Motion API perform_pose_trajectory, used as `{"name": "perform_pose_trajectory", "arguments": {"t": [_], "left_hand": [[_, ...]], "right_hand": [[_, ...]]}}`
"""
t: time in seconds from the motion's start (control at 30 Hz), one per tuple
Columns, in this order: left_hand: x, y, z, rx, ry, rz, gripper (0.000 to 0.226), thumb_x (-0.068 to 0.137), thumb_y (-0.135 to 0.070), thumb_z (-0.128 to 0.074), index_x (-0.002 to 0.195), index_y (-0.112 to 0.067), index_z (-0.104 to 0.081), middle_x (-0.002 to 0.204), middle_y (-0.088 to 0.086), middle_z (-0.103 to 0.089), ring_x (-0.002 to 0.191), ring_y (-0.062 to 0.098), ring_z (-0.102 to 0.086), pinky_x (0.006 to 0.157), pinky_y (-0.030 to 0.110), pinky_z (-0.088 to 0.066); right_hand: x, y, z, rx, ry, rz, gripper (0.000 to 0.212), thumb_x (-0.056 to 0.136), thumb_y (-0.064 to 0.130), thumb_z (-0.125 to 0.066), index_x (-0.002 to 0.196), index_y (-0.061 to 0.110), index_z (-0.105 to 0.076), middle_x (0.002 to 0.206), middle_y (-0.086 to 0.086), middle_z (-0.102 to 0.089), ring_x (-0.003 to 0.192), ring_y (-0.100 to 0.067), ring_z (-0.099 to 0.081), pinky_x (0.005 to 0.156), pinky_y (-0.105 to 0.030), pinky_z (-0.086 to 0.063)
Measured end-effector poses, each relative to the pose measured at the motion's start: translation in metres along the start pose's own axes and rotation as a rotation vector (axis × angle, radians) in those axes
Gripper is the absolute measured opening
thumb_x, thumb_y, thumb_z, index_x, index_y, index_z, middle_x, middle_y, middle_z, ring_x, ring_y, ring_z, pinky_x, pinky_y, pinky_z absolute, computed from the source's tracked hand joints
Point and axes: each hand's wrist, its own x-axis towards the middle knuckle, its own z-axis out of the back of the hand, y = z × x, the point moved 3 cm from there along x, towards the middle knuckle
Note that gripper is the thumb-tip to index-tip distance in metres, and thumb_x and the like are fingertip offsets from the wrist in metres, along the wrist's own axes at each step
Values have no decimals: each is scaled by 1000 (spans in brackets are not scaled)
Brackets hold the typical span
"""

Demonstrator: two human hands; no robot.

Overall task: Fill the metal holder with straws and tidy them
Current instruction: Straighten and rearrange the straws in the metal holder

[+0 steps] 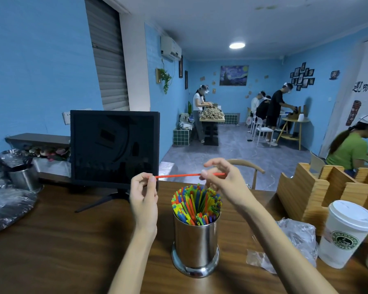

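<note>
Above the straw-filled metal holder (196,240), red straw (179,176) pinched level between left hand (143,194) and right hand (219,179)

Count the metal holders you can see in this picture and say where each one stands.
2: one metal holder full of straws stands mid-table below the hands; another tin sits far left by the monitor. Others may be hidden.

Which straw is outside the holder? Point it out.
The red straw, held level between left hand and right hand; all others stand in the metal holder.
</note>
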Motion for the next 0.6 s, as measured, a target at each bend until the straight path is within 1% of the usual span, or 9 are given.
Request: {"name": "perform_pose_trajectory", "arguments": {"t": [0.1,0.2,0.23,0.3,0.37,0.43,0.47,0.53,0.6], "left_hand": [[-3,3,0,42,69,6,3,98,-18,-64,98,-15,-64,79,-7,-62,72,4,-53,67,25,-42],[-7,6,-6,211,333,-30,10,93,-15,-71,83,-12,-69,76,-4,-67,76,5,-61,72,21,-47],[-8,8,-9,280,448,-17,10,92,-16,-72,82,-15,-72,77,-3,-70,78,8,-63,74,22,-49],[-6,14,-9,386,557,10,10,93,-20,-72,85,-24,-76,83,-2,-73,84,12,-67,79,27,-52],[-2,18,-2,400,497,7,13,93,-19,-72,85,-28,-76,85,-2,-74,85,17,-68,80,33,-53],[1,19,6,407,471,15,15,91,-15,-73,83,-27,-76,88,-2,-73,86,19,-67,79,32,-52],[0,19,9,430,506,11,15,89,-14,-75,83,-28,-76,91,-5,-71,84,16,-65,76,26,-50],[-4,18,15,512,618,-36,15,82,-18,-82,87,-31,-77,96,-12,-65,79,8,-60,68,18,-43],[-10,16,19,609,697,-83,24,73,-35,-83,95,-37,-76,102,-16,-60,86,8,-59,67,19,-43]], "right_hand": [[5,10,11,144,-125,36,13,85,14,-78,88,9,-66,76,-11,-75,61,-19,-66,54,-22,-43],[8,18,19,198,-231,128,10,86,25,-76,86,16,-73,78,-7,-71,73,-24,-63,62,-26,-47],[9,20,21,191,-255,169,5,90,23,-72,92,18,-74,84,-6,-72,80,-25,-65,67,-29,-52],[11,21,28,122,-298,241,18,99,12,-64,114,18,-70,91,-7,-75,84,-22,-70,75,-32,-58],[10,19,32,3,-302,305,36,99,6,-63,133,18,-58,87,-12,-74,78,-25,-72,72,-32,-60],[5,11,29,-142,-239,336,47,97,6,-66,139,22,-50,84,-11,-72,75,-24,-73,72,-34,-60],[2,3,25,-237,-205,338,46,97,8,-68,136,25,-52,86,-6,-73,75,-19,-73,72,-35,-60],[-4,-16,17,-426,-160,346,31,94,16,-73,121,28,-63,91,7,-72,79,-12,-73,73,-37,-60],[-12,-35,11,-553,-134,346,8,91,29,-75,98,26,-73,89,13,-70,80,-9,-68,72,-34,-56]]}}
